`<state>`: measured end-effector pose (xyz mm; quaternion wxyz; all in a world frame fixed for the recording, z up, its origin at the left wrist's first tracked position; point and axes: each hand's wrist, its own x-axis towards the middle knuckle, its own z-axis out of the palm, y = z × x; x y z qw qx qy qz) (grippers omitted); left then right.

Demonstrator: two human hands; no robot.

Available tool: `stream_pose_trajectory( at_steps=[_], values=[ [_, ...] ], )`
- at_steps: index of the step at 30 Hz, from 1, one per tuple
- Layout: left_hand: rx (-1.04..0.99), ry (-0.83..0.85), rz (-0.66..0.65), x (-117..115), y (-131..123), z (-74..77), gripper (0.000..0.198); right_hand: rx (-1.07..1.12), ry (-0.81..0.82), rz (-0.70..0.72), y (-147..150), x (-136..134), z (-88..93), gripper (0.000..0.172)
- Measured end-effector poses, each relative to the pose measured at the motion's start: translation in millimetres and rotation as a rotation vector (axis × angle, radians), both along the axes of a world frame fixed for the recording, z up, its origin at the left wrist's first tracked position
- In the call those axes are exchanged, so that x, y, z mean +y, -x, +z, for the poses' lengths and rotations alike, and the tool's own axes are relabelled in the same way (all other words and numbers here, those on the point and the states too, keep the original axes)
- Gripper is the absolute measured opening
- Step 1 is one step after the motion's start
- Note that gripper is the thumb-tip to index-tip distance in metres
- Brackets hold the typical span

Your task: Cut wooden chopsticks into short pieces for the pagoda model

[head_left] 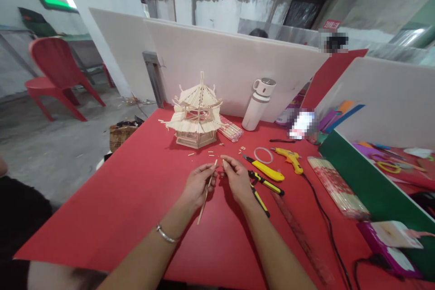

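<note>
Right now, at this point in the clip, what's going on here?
A person is working bare-handed over a red table. The left hand holds a thin pale stick, and the right hand pinches what looks like a short piece. Beyond the hands stands a pagoda-like model built of sticks, with a few offcuts in front. A yellow cutter knife and a glue gun lie to the right.

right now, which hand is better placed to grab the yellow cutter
Probably the right hand: it is nearer the yellow cutter, though seemingly pinching something small; the left hand, farther off, holds a stick.
</note>
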<state>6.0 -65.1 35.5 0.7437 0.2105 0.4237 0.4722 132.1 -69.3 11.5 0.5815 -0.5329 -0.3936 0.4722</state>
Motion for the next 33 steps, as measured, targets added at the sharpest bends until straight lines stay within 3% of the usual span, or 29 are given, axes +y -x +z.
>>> stream_pose_trajectory(
  at_steps=[4,12,18,26,33],
  values=[
    [0.017,-0.009,-0.001,-0.5,-0.4,0.8,0.019,0.168,-0.002,-0.028,4.2,-3.0,-0.2,0.041],
    [0.120,-0.043,0.020,-1.3,-2.9,-4.1,0.033,0.386,0.136,-0.005,1.6,-2.2,-9.1,0.048],
    [0.142,-0.090,-0.024,-3.1,-3.0,-2.7,0.032,0.375,0.120,0.034,-1.9,-3.4,-10.9,0.041],
    [0.060,-0.016,-0.085,-2.7,0.1,2.6,0.021,0.358,0.058,0.012,-2.2,-1.0,-16.4,0.043],
    [-0.055,0.032,-0.149,-1.9,4.2,1.2,0.017,0.091,-0.124,0.011,-5.9,-2.3,-13.2,0.025]
  ],
)
